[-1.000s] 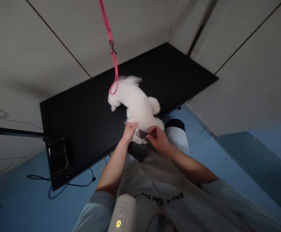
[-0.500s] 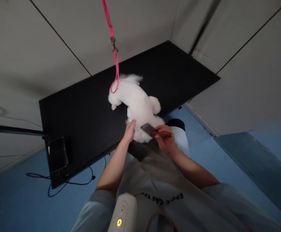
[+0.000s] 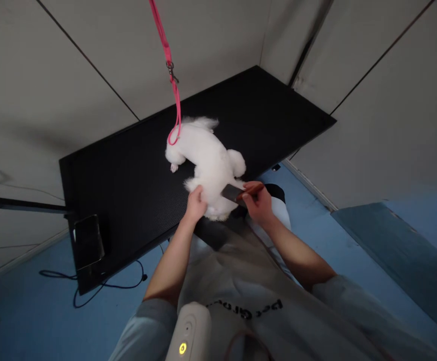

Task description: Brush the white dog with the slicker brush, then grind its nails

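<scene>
A small white fluffy dog (image 3: 207,158) stands on a black grooming table (image 3: 136,165), its neck held by a pink leash (image 3: 168,65) that runs up out of view. My left hand (image 3: 195,203) is closed on the fur at the dog's near hind end. My right hand (image 3: 258,200) grips a brush (image 3: 237,192) with a brown handle and dark head, laid against the dog's rear flank.
A dark phone (image 3: 87,241) lies at the table's near left corner, with a black cable (image 3: 101,288) hanging to the blue floor. Grey walls close in behind and to the right. A white device with a lit yellow button (image 3: 188,331) hangs at my chest.
My right hand has lifted the brush from low on the dog's rump up and right to its flank. My left hand shifted slightly left on the fur.
</scene>
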### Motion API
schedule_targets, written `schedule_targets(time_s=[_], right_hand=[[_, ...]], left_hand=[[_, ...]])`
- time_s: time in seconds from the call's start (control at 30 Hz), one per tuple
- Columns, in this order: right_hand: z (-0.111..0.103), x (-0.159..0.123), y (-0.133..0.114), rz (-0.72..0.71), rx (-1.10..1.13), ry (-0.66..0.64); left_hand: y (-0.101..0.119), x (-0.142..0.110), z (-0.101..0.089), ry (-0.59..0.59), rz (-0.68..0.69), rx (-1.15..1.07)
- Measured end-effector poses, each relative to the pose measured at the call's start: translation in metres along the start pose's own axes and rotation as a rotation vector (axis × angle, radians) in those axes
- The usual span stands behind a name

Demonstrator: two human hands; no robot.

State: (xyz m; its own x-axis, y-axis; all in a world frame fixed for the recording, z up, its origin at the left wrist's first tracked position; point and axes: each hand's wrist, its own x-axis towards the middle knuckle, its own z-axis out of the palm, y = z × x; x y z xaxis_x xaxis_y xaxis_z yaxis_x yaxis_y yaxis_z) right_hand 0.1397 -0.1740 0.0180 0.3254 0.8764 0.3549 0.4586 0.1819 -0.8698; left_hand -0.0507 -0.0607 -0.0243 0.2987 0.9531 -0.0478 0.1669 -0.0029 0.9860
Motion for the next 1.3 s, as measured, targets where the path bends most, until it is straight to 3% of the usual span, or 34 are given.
schedule_targets(time_s=[0.13,0.17,0.27,0.3,0.4,0.43,0.57,0.6,0.7,0.73,0.87,1.0,1.03,1.13,1.17,1.3], right_hand=[[-0.003,0.0,0.001,-0.041,0.011,-0.305],[-0.002,0.0,0.002,-0.025,0.002,-0.286],[0.003,-0.002,0.001,-0.014,-0.016,0.001],[0.005,-0.003,0.0,-0.034,-0.007,-0.006],[0.01,-0.003,-0.004,-0.071,-0.007,-0.304],[0.011,-0.001,-0.006,-0.056,-0.02,-0.337],[0.007,0.009,-0.013,-0.022,-0.029,0.013],[0.006,0.011,-0.015,-0.036,-0.025,-0.003],[0.008,0.016,-0.021,-0.062,-0.078,-0.329],[0.009,0.017,-0.022,-0.054,-0.107,-0.378],[0.013,0.021,-0.023,-0.05,-0.091,-0.135],[0.014,0.023,-0.022,-0.042,-0.091,-0.293],[0.014,0.023,-0.021,-0.021,-0.112,-0.269],[0.015,0.02,-0.023,0.009,-0.117,-0.012],[0.015,0.018,-0.024,0.012,-0.101,-0.002],[0.015,0.013,-0.028,0.082,-0.151,-0.321]], left_hand=[[0.002,-0.011,-0.007,-0.14,0.048,0.065],[0.0,-0.012,-0.006,-0.123,0.049,0.063],[-0.006,-0.007,0.004,-0.005,0.044,0.013],[-0.007,-0.004,0.008,0.038,0.03,-0.008],[-0.009,0.006,0.017,0.112,-0.022,-0.048],[-0.009,0.009,0.018,0.112,-0.028,-0.051],[-0.007,0.019,0.015,0.068,-0.019,-0.096],[-0.006,0.02,0.014,0.055,-0.027,-0.111],[-0.004,0.023,0.012,0.012,-0.049,-0.138],[-0.003,0.023,0.011,0.006,-0.045,-0.138],[-0.004,0.027,0.01,0.015,-0.001,-0.095],[-0.009,0.031,0.007,-0.032,0.046,0.015],[-0.01,0.031,0.007,-0.039,0.055,0.031],[-0.011,0.029,0.006,-0.051,0.077,0.049],[-0.01,0.028,0.006,-0.063,0.082,0.054],[-0.01,0.026,0.007,-0.135,0.088,0.08]])
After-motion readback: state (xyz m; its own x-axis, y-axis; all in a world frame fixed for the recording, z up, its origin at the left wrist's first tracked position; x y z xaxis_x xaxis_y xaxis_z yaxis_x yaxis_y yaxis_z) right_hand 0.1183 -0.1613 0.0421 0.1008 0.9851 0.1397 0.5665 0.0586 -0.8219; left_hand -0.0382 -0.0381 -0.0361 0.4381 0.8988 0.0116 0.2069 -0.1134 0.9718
